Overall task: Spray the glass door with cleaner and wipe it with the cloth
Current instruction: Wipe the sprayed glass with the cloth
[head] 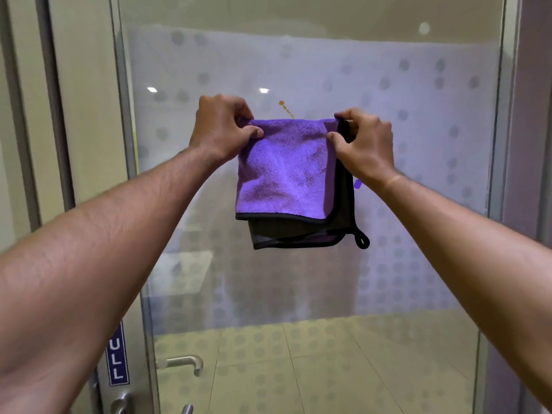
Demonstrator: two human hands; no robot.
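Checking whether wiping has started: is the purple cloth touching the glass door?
Cannot tell. The head view shows both hands pinching the purple cloth in front of the glass door, without depth.

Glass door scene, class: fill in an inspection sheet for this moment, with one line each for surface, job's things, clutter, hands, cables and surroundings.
Surface: glass door, frosted with a dot pattern, reflecting ceiling lights; whether it is wet cannot be told.
Job's things: purple cloth with black trim and a hanging loop, folded, held up in front of the glass; no cleaner bottle in view.
Clutter: nothing seen.
Hands: left hand pinches the cloth's top left corner; right hand pinches the top right corner.
Cables: nothing seen.
Surroundings: metal door frame; blue PULL sign, partly hidden by an arm; metal door handle; tiled floor beyond the glass.
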